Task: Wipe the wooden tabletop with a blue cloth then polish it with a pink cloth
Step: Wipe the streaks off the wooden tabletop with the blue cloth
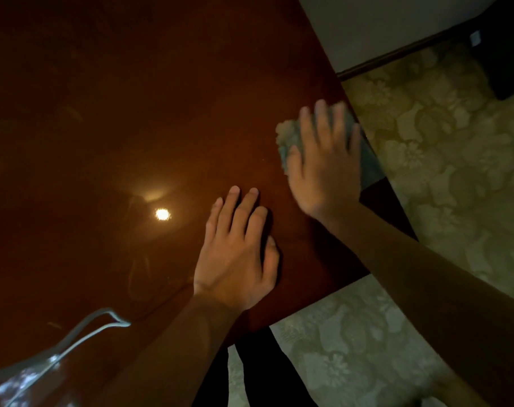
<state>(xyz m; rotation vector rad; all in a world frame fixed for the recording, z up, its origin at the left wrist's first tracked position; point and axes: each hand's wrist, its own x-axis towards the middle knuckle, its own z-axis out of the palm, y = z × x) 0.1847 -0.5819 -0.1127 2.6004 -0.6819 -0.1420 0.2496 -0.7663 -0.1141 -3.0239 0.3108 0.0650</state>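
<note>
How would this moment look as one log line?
phase: wiping | right hand: presses blue cloth at table edge | left hand: flat on table

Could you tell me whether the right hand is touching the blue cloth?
Touching: the head view shows the right hand pressed flat with straight fingers on the crumpled blue cloth.

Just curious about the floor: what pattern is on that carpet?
A pale, tone-on-tone floral pattern on the carpet, seen best in the head view.

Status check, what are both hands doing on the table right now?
Right hand flat, pressing blue cloth at the right edge. Left hand flat on bare tabletop. Nothing in the way.
</note>
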